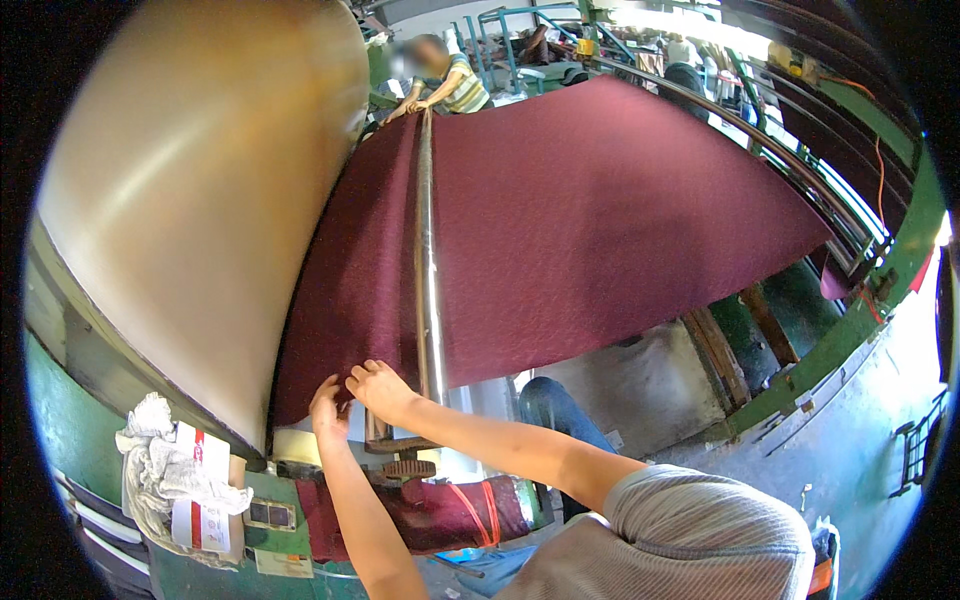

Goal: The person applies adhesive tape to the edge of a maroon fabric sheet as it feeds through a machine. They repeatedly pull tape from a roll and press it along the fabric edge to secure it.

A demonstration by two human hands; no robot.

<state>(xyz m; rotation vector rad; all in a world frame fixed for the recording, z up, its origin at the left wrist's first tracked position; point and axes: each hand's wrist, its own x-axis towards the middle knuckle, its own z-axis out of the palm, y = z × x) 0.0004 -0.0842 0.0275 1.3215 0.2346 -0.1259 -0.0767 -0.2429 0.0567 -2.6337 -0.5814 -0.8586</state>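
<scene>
A wide sheet of maroon fabric (560, 220) stretches from the large smooth drum on the left, across a shiny metal roller (427, 250), toward the far right. Its near edge is at both my hands. My left hand (331, 410) is at that edge beside the drum, fingers curled against the cloth. Close to it on the right, my right hand (380, 390) has its fingers bent and pinched on the same edge, just left of the roller. The fingertips are partly hidden by the hands. Below them sit rusty gears (408, 466) at the roller's near end.
The big tan drum (200, 200) fills the left side. At the far edge a co-worker (465, 88) in a striped shirt has both hands on the cloth. A white rag (165, 470) lies on a box at lower left. A maroon roll (420, 515) tied with red bands lies below the gears.
</scene>
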